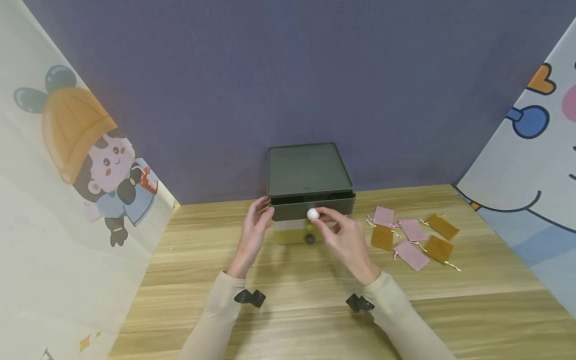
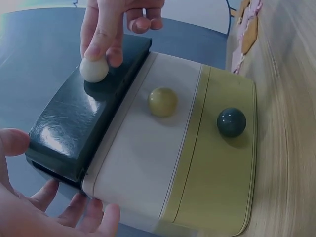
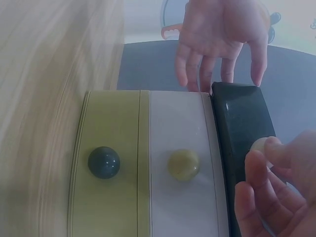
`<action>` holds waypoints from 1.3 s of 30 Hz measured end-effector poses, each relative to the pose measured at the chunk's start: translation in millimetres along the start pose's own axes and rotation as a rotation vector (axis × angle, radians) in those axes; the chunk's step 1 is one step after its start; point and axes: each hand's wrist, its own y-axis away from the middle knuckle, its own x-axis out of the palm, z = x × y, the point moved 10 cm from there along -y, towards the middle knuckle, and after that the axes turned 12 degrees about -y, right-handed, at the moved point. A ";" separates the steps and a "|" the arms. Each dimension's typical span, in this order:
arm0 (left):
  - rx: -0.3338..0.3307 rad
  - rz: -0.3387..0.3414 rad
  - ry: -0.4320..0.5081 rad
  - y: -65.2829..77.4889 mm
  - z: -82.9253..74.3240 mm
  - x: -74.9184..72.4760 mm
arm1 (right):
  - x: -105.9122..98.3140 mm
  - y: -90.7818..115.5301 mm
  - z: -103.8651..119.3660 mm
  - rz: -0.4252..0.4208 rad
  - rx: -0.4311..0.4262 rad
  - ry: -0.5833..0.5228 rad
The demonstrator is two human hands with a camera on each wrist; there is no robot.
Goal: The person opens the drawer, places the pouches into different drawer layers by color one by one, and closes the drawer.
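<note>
Your right grip (image 1: 344, 240) pinches the white knob (image 1: 313, 214) of the dark top drawer (image 1: 290, 212), at twelve o'clock; your left grip (image 1: 253, 234), thumb spread wide, rests at its nine-o'clock side; guide the drawer squarely, or it may bind

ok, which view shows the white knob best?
Left wrist: the white knob appears large there, mostly uncovered. Head shows it small, pinched by the right hand. Right wrist shows only part of it; that hand hides the rest.
</note>
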 end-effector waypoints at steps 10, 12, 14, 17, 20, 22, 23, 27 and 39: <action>-0.006 -0.032 0.023 -2.5 3.0 0.5 | 2.2 -2.8 -5.0 -0.006 0.010 -0.012; -0.005 -0.036 0.020 -2.9 3.2 0.2 | 2.6 -3.4 -5.4 -0.006 0.009 -0.014; -0.003 -0.040 0.020 -3.4 3.5 0.1 | 3.0 -3.9 -6.2 -0.005 0.012 -0.017; -0.001 -0.040 0.019 -4.0 4.1 0.3 | 3.3 -4.4 -7.8 -0.005 0.023 -0.027; 0.003 -0.034 0.024 -4.4 4.2 1.0 | 3.6 -5.1 -9.2 -0.003 0.040 -0.036; 0.009 -0.031 0.022 -4.4 3.8 1.3 | 3.7 -5.6 -9.9 -0.003 0.049 -0.039; 0.010 -0.029 0.022 -4.4 3.5 1.4 | 3.7 -6.0 -10.0 -0.003 0.051 -0.037; 0.009 -0.031 0.023 -4.4 3.8 1.3 | 4.2 -7.3 -11.3 -0.012 0.054 -0.031; 0.011 -0.033 0.021 -3.2 2.7 2.1 | 5.4 -10.3 -15.5 -0.040 0.054 -0.027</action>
